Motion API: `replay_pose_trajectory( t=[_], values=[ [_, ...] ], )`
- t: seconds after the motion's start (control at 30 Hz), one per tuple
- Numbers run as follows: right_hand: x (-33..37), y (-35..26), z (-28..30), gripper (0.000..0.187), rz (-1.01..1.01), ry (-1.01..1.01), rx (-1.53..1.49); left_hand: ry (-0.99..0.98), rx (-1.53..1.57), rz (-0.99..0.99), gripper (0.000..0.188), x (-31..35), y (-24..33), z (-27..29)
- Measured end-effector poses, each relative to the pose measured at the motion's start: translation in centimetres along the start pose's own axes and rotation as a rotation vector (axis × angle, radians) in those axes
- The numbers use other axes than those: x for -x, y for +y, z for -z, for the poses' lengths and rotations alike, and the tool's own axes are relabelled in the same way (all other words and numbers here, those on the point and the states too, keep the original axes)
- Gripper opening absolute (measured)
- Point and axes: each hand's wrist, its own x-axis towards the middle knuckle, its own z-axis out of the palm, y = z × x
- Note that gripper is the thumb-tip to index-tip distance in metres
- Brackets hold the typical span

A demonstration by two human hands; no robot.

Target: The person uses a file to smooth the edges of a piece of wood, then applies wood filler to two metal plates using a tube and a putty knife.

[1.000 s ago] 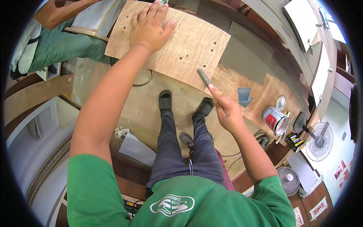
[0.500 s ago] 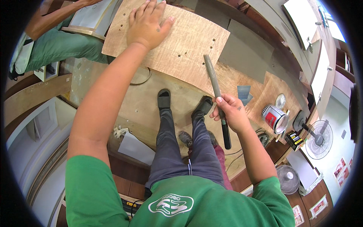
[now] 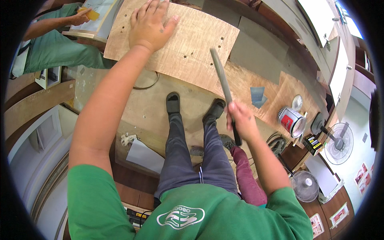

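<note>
plywood panel [image 3: 196,40] is lying broad face up on the work surface [image 3: 260,50], ahead of the wearer's feet. small dark holes are showing toward its left and right ends.

left hand [image 3: 148,32] is resting palm down on the panel's left part, opened out, fingers a little spread and reaching close to the far edge; grasping nothing, only bearing on the wood.

right hand [image 3: 243,122] is curling closed around a file [image 3: 222,76], near where the long grey blade is meeting the black handle [image 3: 237,138]. some blur here; exact finger placement hard to tell. blade is slanting up and leftward, its tip showing over the panel's right part, near a hole. whether metal is touching wood, cannot tell.

right of the panel: blue-grey sheets [image 3: 257,96] are lying overlapped on wood. farther right, an open can [image 3: 287,120] with a red label is sitting beside a round lid [image 3: 297,102], near a black-and-yellow box [image 3: 312,143]. fan [image 3: 339,144] is standing beyond.

upper left: co-worker's hand [image 3: 82,17] is gripping a small yellow-orange block [image 3: 93,15].

below: dark sandals [image 3: 173,104] are standing on the floor; another person's maroon trouser leg [image 3: 248,180] is showing beside the wearer's right leg.
</note>
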Motion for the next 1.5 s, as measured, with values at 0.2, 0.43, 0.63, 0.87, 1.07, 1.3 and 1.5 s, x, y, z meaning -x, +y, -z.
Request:
replay_pose_trajectory(
  t=[0.2, 0.43, 0.63, 0.87, 1.07, 1.3, 1.5],
  values=[
    [-1.7, -1.1, -0.1, 0.037, 0.086, -0.005, -0.097, -0.016, 0.021, 0.002, 0.066, -0.3, 0.5, 0.4],
    [2.3, 0.8, -0.1, 0.039, -0.091, -0.042, -0.022, 0.034, -0.030, -0.057, 0.065, -0.1, -0.3, -0.1],
    [0.4, 0.1, -0.9, 0.053, -0.133, -0.059, 0.024, -0.009, -0.011, -0.035, 0.066, -0.2, -0.4, -0.4],
    [-0.9, -2.2, -1.5, 0.055, -0.047, -0.010, 0.195, 0.014, -0.007, -0.062, 0.066, -0.4, 0.4, -0.2],
    [1.5, -1.0, -1.6, 0.057, -0.169, 0.039, 0.185, 0.006, 0.009, -0.033, 0.064, -0.1, -0.3, 0.0],
    [1.1, -1.8, -1.7, 0.055, -0.151, 0.035, 0.168, 0.013, 0.027, -0.050, 0.064, 0.0, -0.3, -0.1],
    [0.1, -2.1, -2.1, 0.056, -0.144, 0.055, 0.208, 0.046, 0.027, -0.065, 0.064, -0.2, -0.2, -0.3]
  ],
)
